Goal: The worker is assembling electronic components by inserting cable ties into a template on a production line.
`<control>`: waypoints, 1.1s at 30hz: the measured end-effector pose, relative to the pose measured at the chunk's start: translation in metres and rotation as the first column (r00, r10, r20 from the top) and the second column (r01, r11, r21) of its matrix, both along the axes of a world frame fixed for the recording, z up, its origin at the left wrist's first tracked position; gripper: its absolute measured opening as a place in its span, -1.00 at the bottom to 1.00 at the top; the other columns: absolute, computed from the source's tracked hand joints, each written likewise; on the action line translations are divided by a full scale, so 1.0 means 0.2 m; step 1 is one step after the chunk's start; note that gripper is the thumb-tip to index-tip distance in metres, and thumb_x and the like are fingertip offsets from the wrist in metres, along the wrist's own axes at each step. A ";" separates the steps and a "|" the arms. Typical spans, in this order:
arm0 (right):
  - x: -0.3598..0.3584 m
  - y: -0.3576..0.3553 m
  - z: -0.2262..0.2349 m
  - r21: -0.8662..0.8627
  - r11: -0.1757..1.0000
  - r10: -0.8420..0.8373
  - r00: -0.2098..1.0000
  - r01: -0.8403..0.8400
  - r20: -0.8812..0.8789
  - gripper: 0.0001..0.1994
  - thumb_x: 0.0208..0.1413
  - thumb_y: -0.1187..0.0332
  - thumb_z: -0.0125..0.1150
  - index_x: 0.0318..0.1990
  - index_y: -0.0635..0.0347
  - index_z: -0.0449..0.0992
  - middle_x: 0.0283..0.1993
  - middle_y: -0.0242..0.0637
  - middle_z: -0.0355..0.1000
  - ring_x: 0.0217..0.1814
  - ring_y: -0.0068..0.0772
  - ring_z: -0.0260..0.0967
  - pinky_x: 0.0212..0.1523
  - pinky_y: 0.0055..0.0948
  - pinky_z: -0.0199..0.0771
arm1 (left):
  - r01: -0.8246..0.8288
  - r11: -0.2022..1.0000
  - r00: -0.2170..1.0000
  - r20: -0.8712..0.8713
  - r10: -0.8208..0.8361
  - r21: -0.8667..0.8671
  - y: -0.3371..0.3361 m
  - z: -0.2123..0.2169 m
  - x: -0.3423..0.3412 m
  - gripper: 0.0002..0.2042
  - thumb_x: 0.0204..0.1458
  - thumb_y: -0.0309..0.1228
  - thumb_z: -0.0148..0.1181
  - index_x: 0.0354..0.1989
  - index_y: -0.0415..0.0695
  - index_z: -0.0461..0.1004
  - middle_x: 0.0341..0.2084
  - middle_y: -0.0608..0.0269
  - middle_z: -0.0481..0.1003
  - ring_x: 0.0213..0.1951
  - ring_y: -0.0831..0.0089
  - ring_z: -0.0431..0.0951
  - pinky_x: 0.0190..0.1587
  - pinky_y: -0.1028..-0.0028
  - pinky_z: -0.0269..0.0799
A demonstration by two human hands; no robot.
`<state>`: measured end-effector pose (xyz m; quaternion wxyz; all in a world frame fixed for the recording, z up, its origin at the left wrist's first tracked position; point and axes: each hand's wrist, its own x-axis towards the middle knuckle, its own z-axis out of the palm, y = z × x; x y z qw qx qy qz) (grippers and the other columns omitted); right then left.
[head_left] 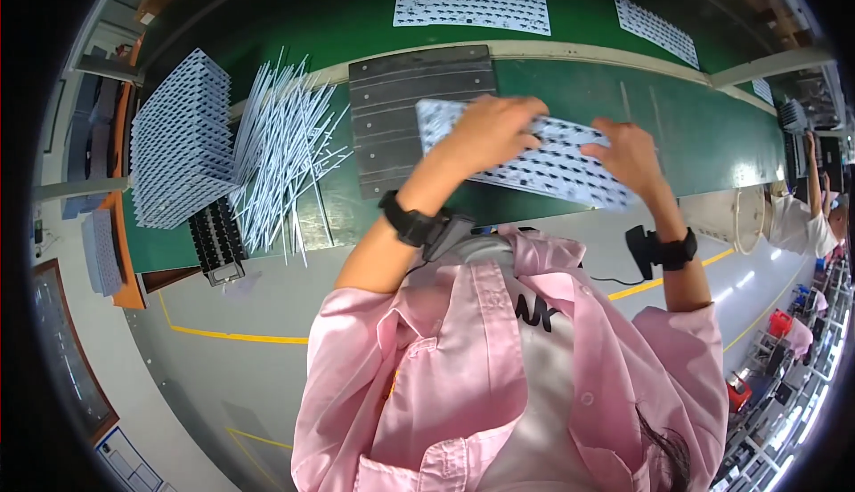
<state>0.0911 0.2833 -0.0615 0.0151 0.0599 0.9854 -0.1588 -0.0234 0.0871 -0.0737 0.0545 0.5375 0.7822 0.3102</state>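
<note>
A thin white keyboard board (552, 155) with rows of black marks is tilted over the front of the green bench, slightly blurred. My left hand (500, 131) reaches across its upper left part with curled fingers, closed on it. At the upper right edge, my right hand (627, 154) grips the same board between bent fingers and thumb. Beneath its left end lies a dark grey slotted fixture plate (392, 118). To the left, many thin white strips (289, 149) are heaped loosely.
A tall stack of similar white boards (178, 145) stands at the bench's left end, above a black ribbed rack (216, 241). More boards lie on the back ledge, one in the middle (472, 8) and another at right (657, 29). A co-worker (802, 220) is at far right.
</note>
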 end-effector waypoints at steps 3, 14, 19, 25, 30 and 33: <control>0.02 0.34 -0.12 -0.131 0.987 -0.076 0.992 0.089 0.101 -0.67 -0.35 0.25 0.30 -0.37 0.20 0.43 -0.46 -0.09 0.38 -0.39 -0.08 0.34 -0.36 -0.35 0.31 | -0.212 0.971 0.977 0.031 0.210 0.110 -0.22 0.07 -0.09 -0.63 -0.21 -0.33 0.17 -0.17 -0.18 0.35 -0.19 0.08 0.39 -0.16 0.14 0.39 -0.18 0.34 0.32; -0.54 0.08 -0.45 -0.384 0.912 0.226 0.957 -0.143 0.180 -0.51 -0.32 0.12 0.27 -0.26 0.35 0.42 -0.38 -0.03 0.39 -0.28 -0.20 0.34 -0.28 -0.34 0.29 | -0.654 0.692 0.660 0.216 0.719 -0.306 -1.11 -0.04 -0.06 -0.73 -0.14 -0.46 0.13 -0.21 -0.25 0.38 -0.27 0.03 0.44 -0.21 0.18 0.45 -0.17 0.43 0.31; -0.74 -0.46 -0.23 -0.117 0.963 0.222 0.961 -0.243 -0.167 -0.64 -0.22 0.14 0.22 -0.29 0.17 0.41 -0.49 -0.12 0.38 -0.40 -0.08 0.33 -0.41 -0.28 0.29 | -0.632 0.770 0.774 -0.133 0.619 -0.095 -1.00 0.06 -0.25 -0.58 -0.17 -0.48 0.14 -0.05 -0.13 0.27 -0.07 0.04 0.31 -0.02 0.15 0.31 -0.04 0.40 0.24; -0.65 -0.56 -0.25 -0.050 0.959 0.238 0.891 -0.278 -0.386 -0.76 -0.19 0.21 0.18 -0.45 0.15 0.35 -0.60 -0.20 0.33 -0.46 -0.13 0.29 -0.48 -0.30 0.27 | -0.513 0.859 0.683 -0.611 0.400 -0.011 -0.86 0.01 -0.41 -0.64 -0.21 -0.42 0.17 -0.15 -0.07 0.34 -0.19 0.01 0.38 -0.16 0.14 0.39 -0.20 0.39 0.34; -0.61 -0.57 -0.27 -0.038 0.950 0.258 0.850 -0.309 -0.459 -0.81 -0.19 0.29 0.16 -0.52 0.15 0.31 -0.60 -0.24 0.33 -0.47 -0.19 0.30 -0.45 -0.30 0.29 | -0.510 0.771 0.856 -0.315 0.410 -0.381 -0.87 -0.01 -0.43 -0.79 -0.22 -0.40 0.16 -0.35 -0.10 0.39 -0.48 0.07 0.46 -0.41 0.19 0.47 -0.42 0.34 0.37; -0.60 -0.57 -0.27 -0.010 0.944 0.283 0.826 -0.329 -0.488 -0.82 -0.19 0.30 0.16 -0.53 0.15 0.31 -0.60 -0.26 0.33 -0.47 -0.21 0.30 -0.43 -0.33 0.29 | -0.528 0.814 0.832 -0.341 0.439 -0.241 -0.88 -0.04 -0.39 -0.84 -0.19 -0.36 0.14 -0.40 -0.09 0.43 -0.63 0.15 0.45 -0.53 0.18 0.45 -0.51 0.30 0.31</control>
